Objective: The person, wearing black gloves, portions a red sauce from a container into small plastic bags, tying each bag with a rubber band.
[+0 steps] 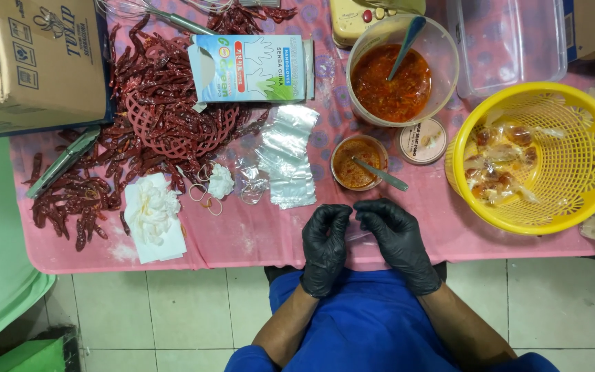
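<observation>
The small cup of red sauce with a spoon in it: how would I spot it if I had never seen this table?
Start at the yellow basket on the right of the pink tablecloth. Left of it stands a big clear tub of red sauce. The small cup of red sauce sits just in front of that tub, beside a round lid. It is far smaller than the tub, and its metal spoon leans toward the basket.

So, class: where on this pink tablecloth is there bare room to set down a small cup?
Bare cloth lies along the near edge between the white tissue and the left hand, and again between the right hand and the yellow basket. The dried chillies and sauce bowl crowd the far side.
</observation>
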